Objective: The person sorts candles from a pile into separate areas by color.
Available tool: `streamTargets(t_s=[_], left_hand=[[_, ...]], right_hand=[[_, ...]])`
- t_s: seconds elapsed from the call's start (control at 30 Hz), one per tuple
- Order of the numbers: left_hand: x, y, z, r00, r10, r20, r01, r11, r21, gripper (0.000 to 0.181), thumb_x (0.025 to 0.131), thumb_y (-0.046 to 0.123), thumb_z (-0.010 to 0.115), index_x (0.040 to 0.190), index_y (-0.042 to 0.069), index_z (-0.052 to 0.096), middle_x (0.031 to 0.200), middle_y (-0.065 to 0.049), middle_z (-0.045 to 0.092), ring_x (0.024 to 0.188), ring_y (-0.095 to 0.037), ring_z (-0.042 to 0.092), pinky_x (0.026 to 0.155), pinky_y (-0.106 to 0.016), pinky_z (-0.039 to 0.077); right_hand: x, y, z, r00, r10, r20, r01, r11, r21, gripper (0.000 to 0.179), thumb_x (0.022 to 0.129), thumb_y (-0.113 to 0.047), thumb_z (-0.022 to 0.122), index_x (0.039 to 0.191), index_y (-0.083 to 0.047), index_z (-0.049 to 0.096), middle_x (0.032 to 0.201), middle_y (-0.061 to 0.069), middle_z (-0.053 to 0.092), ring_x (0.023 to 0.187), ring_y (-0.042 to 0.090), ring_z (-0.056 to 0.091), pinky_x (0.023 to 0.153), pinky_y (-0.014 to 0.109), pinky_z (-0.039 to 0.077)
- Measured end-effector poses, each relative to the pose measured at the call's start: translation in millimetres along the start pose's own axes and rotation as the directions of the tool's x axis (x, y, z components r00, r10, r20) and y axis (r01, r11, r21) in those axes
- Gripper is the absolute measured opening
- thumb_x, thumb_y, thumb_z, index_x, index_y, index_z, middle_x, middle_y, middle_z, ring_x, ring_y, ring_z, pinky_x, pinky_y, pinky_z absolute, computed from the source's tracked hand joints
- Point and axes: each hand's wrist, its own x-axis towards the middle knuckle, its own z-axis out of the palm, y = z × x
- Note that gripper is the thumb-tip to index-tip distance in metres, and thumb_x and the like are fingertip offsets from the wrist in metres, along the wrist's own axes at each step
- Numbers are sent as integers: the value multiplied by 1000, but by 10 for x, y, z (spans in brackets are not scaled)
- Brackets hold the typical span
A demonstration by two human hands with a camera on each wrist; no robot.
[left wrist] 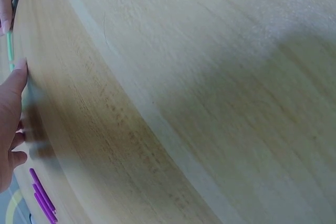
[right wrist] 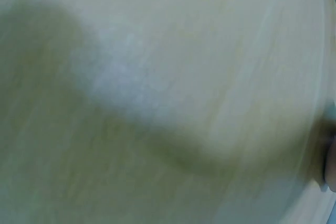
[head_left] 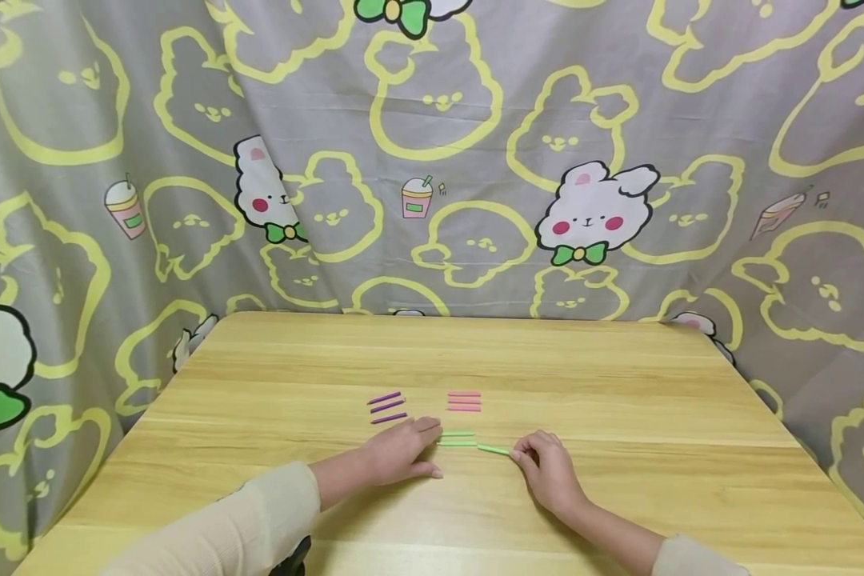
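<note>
My right hand [head_left: 549, 476] pinches the right end of a light green pencil [head_left: 493, 450] between thumb and fingertips, low over the table. Left of it, two more green pencils [head_left: 459, 443] lie side by side. My left hand [head_left: 399, 454] is spread low over the table, fingers extended, fingertips right at the left ends of those two. Beyond that hand lie three purple pencils [head_left: 389, 406], slightly slanted; they also show in the left wrist view. Three pink pencils [head_left: 464, 402] form a stack of parallel rows behind the green ones. Only a sliver of hand [right wrist: 331, 166] shows in the right wrist view.
All the pencils lie on a light wooden table [head_left: 590, 376]. A grey curtain [head_left: 475, 184] with yellow outlines and cartoon bears hangs behind and around it. Something dark [head_left: 295, 556] shows under the left sleeve [head_left: 259, 512].
</note>
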Motion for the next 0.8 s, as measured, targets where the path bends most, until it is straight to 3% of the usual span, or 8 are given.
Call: streamTargets(t_s=[0.37, 0.8], left_hand=[[-13, 7, -3, 1000, 2, 1, -2, 1000, 9, 66, 87, 47, 56, 130, -2, 48, 136, -15, 48, 125, -28, 48, 104, -37, 40], [5, 7, -8, 1000, -6, 12, 6, 1000, 4, 65, 86, 46, 58, 130, -1, 49, 136, -14, 49, 125, -28, 48, 104, -37, 40]], right_hand=[[17, -47, -45, 996, 64, 59, -67, 997, 35, 9, 81, -3, 67, 75, -7, 63, 69, -2, 52, 66, 5, 39, 57, 17, 36], [24, -184, 40, 996, 10, 84, -18, 995, 103, 13, 80, -2, 68, 71, -9, 62, 67, -4, 52, 64, 3, 39, 55, 17, 36]])
